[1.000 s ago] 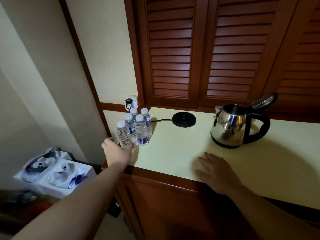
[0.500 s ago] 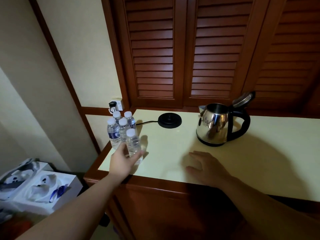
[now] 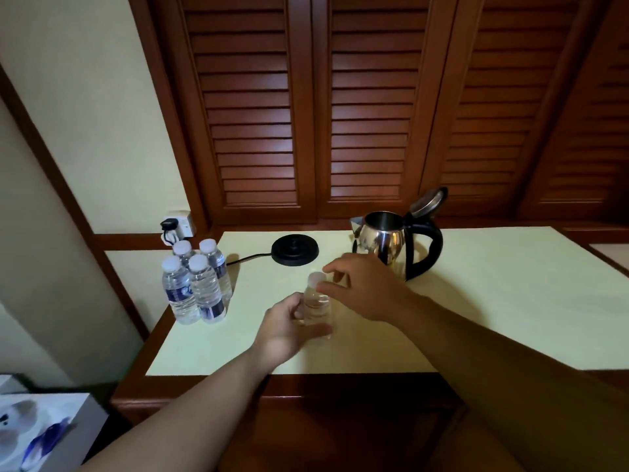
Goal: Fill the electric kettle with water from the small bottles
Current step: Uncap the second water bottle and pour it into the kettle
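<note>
Gripping one small bottle [image 3: 315,310] upright above the tabletop [image 3: 476,318] in the left hand [image 3: 284,330], fingers clamped round its body to steady it against twisting, with the right hand [image 3: 364,289] reaching in, fingers apart and curled at the white cap [image 3: 317,278], probably to unscrew it. Waiting just behind with lid [image 3: 427,201] tipped open for pouring: kettle [image 3: 384,240], off its base [image 3: 295,248]; four more bottles [image 3: 195,284] clustered at left.

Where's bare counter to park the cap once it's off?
Free: the counter right of the kettle, and the front strip near the left hand. Crowded: the left corner with four bottles and the base.
</note>
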Tool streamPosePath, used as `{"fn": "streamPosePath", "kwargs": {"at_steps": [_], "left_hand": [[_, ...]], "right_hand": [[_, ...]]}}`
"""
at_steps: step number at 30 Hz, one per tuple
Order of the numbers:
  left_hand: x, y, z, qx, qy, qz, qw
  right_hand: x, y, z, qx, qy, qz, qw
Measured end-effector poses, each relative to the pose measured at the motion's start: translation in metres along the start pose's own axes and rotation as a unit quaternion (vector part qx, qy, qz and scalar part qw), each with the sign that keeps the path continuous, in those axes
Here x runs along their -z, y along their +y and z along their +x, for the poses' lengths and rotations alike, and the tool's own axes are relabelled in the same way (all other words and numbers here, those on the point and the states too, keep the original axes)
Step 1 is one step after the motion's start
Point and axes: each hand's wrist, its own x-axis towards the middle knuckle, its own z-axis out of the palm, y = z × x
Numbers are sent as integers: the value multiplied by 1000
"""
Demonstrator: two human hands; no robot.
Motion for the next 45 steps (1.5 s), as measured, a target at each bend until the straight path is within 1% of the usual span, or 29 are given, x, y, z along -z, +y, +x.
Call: {"fn": "streamPosePath", "kwargs": {"at_steps": [4, 8, 10, 13, 16, 18, 22, 24, 28, 30, 32, 35, 38, 41, 45], "left_hand": [[-6, 5, 1, -14, 21, 61, 998], [-2, 4, 1, -42, 1, 76, 996], [0, 3, 2, -47, -8, 72, 996], [3, 3, 3, -46, -29, 63, 996], [4, 1, 4, -48, -35, 70, 996], [3, 1, 4, -52, -29, 76, 995], [3, 3, 4, -55, -32, 75, 995], [2, 3, 6, -56, -36, 76, 995], [-2, 1, 9, -56, -32, 77, 995], [-4, 3, 11, -52, -24, 80, 995], [-8, 4, 13, -42, -16, 84, 995], [-14, 5, 18, -32, -6, 67, 997], [-20, 5, 25, -31, -4, 30, 999], [-26, 6, 34, -38, 2, -1, 999], [-35, 11, 40, -60, 20, -14, 998]], "right_hand": [[1, -12, 12, -38, -1, -24, 999], [1, -21, 18, -38, -13, -39, 998], [5, -21, 20, -7, -47, -45, 998], [17, -19, 23, 35, -120, -58, 990], [27, -20, 24, 33, -154, -54, 986], [27, -21, 23, 12, -141, -34, 989], [14, -25, 23, -29, -49, -37, 998], [11, -25, 25, -18, -45, -28, 998], [22, -20, 28, 36, -83, 2, 996], [29, -14, 29, 40, -68, 37, 996], [37, -1, 28, 33, -30, 58, 997], [45, 32, 21, -15, 9, 81, 997], [40, 71, 7, -75, 5, 98, 992], [26, 104, -8, -107, 4, 78, 991], [2, 134, -26, -143, -14, 70, 987]]}}
